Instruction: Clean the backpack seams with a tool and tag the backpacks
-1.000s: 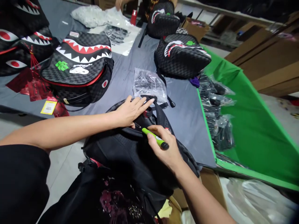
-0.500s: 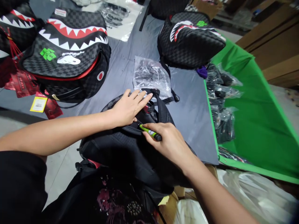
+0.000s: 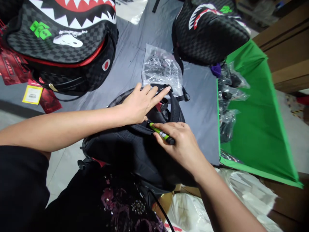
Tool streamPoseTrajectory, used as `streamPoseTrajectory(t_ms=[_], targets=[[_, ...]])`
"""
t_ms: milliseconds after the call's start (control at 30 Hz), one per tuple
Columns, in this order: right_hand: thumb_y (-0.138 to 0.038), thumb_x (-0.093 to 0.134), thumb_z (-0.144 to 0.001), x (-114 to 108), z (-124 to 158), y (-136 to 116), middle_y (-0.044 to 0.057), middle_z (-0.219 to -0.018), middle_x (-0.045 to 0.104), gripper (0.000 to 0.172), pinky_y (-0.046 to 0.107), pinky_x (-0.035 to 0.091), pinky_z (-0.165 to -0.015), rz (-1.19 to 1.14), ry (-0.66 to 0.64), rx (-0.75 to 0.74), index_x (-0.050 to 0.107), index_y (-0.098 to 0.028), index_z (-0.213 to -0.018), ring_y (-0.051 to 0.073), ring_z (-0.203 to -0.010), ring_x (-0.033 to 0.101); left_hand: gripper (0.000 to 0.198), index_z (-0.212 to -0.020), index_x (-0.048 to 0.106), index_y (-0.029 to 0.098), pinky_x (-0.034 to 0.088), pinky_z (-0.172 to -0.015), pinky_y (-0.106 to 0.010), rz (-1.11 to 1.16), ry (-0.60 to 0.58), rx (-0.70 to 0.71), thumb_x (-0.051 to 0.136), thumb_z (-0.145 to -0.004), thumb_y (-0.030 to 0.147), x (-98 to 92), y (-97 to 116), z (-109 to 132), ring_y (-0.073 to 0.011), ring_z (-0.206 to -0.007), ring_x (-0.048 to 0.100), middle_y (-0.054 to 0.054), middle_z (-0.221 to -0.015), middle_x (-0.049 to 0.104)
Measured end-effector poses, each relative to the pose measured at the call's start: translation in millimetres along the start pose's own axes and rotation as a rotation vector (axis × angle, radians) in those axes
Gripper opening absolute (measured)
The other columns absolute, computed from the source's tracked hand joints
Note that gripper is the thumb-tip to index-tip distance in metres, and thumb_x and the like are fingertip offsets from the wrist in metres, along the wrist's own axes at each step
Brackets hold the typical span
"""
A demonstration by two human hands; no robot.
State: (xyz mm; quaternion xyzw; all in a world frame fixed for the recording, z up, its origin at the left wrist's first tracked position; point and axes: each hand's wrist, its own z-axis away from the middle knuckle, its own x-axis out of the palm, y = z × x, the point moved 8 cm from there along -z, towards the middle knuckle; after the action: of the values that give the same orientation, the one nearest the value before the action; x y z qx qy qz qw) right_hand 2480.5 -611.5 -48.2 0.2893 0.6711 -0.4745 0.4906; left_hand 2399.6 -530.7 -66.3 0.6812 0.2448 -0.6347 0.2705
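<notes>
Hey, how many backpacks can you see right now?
3: the black backpack under the left hand, a shark-print backpack at the left, and another shark-print backpack beside the green bin. The dark shape cut off at top left may be a fourth.

Grey table (image 3: pixel 200 109), two checkered backpacks (image 3: pixel 62 51) (image 3: pixel 210 40), plastic packet (image 3: pixel 163 69), black backpack (image 3: pixel 145 158) overhanging

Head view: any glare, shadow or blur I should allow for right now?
Head view: glare streaks the plastic packet; a dark shadow swallows detail on the black backpack; the upper-right corner is blurred; the green tool has a tip hard to make out.
</notes>
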Motion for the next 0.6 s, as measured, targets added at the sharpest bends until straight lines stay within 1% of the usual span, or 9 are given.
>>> streamPoseTrajectory(t_ms=[100,167,233,300,367,433,467,533,600], targets=[[-0.026,0.059,-0.089,2,-3,-1,0.007,-0.097,0.076,0.022,0.037,0.044,-0.083,0.012,-0.024,0.017,0.071,-0.022,-0.108,0.022,-0.088,0.069,0.11,-0.156,-0.01,0.014,0.022,-0.11,-0.053,0.016,-0.004,-0.005,0.064,-0.081,0.048,-0.5,0,0,-0.0407,-0.132,0.032,-0.018,-0.151,0.031],[-0.027,0.06,-0.089,3,-5,-1,0.007,-0.096,0.076,0.023,0.037,0.044,-0.081,0.065,-0.049,0.026,0.071,-0.022,-0.108,0.023,-0.088,0.069,0.109,-0.156,-0.008,0.015,0.022,-0.11,-0.054,0.015,0.002,-0.006,0.064,-0.081,0.047,-1.0,0,0,-0.0406,-0.131,0.033,-0.018,-0.15,0.032],[-0.027,0.06,-0.089,1,-5,-3,0.007,-0.095,0.076,0.022,0.037,0.044,-0.08,0.114,-0.055,0.024,0.072,-0.022,-0.106,0.023,-0.088,0.069,0.108,-0.157,-0.007,0.015,0.022,-0.111,-0.054,0.01,0.006,-0.005,0.064,-0.081,0.046,-1.0,0,-1,-0.0406,-0.131,0.034,-0.018,-0.15,0.034],[-0.027,0.06,-0.089,0,-5,-5,0.007,-0.096,0.076,0.022,0.037,0.044,-0.079,0.112,-0.052,0.011,0.072,-0.021,-0.106,0.023,-0.088,0.069,0.109,-0.157,-0.006,0.015,0.023,-0.111,-0.055,0.003,0.004,-0.003,0.065,-0.08,0.046,-0.1,-1,-1,-0.0409,-0.131,0.034,-0.019,-0.149,0.034],[-0.027,0.06,-0.089,0,-5,-6,0.007,-0.095,0.076,0.022,0.037,0.044,-0.078,0.11,-0.046,0.012,0.072,-0.021,-0.106,0.023,-0.088,0.069,0.111,-0.157,-0.006,0.015,0.023,-0.111,-0.056,-0.006,0.002,-0.005,0.066,-0.078,0.047,0.6,-2,-1,-0.0422,-0.134,0.032,-0.019,-0.151,0.033],[-0.028,0.06,-0.089,-1,-4,-7,0.007,-0.094,0.076,0.022,0.038,0.044,-0.077,0.131,-0.032,0.025,0.072,-0.021,-0.106,0.024,-0.087,0.07,0.112,-0.156,-0.008,0.016,0.022,-0.112,-0.057,-0.031,0.017,0.004,0.066,-0.078,0.047,-0.6,-2,-1,-0.0435,-0.14,0.026,-0.018,-0.156,0.027],[-0.028,0.06,-0.089,-1,-3,-7,0.008,-0.094,0.076,0.022,0.039,0.045,-0.077,0.14,-0.024,0.03,0.072,-0.02,-0.105,0.024,-0.087,0.07,0.112,-0.156,-0.009,0.017,0.02,-0.112,-0.058,-0.053,0.034,0.031,0.066,-0.078,0.046,-2.1,1,-1,-0.0432,-0.144,0.021,-0.018,-0.158,0.022],[-0.028,0.06,-0.089,-1,-2,-8,0.009,-0.094,0.076,0.022,0.039,0.045,-0.077,0.14,-0.014,0.034,0.072,-0.02,-0.105,0.024,-0.086,0.07,0.106,-0.155,-0.012,0.018,0.014,-0.112,-0.062,-0.103,0.071,0.134,0.062,-0.083,0.04,-5.6,10,-2,-0.0416,-0.148,0.011,-0.018,-0.162,0.012],[-0.027,0.06,-0.088,-2,-1,-6,0.009,-0.094,0.076,0.022,0.04,0.046,-0.078,0.132,-0.009,0.043,0.072,-0.02,-0.106,0.025,-0.085,0.07,0.097,-0.155,-0.011,0.019,0.012,-0.11,-0.064,-0.125,0.09,0.231,0.056,-0.087,0.031,-7.7,19,-2,-0.0404,-0.149,0.011,-0.018,-0.162,0.009]])
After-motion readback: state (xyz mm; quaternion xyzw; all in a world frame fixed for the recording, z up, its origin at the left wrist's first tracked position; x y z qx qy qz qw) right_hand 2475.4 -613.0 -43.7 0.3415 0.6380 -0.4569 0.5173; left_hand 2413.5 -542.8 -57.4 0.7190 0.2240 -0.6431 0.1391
